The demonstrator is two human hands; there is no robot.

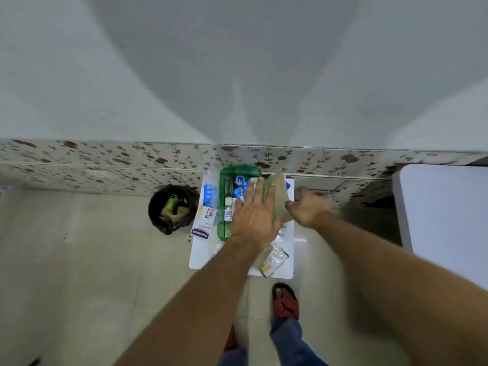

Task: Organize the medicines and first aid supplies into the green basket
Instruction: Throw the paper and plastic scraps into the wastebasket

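Observation:
A green basket [221, 196] stands on a small white table [289, 249], with blue blister packs [241, 192] and a small bottle [228, 204] inside. My left hand [254, 215] lies flat, fingers spread, on a tan paper packet [276, 196] over the basket's right side. The packet's right edge is pinched by my right hand [306, 207], which is blurred. On the table left of the basket lie a blue pill strip [208, 194] and a white Hansaplast box [204, 223]. Clear sachets [273, 260] lie near the table's front edge.
A black waste bin [171, 207] with rubbish stands on the tiled floor left of the table. A flowered wall strip [105, 165] runs behind. A white surface [443, 207] sits at the right. My foot in a red sandal [286, 302] is below the table.

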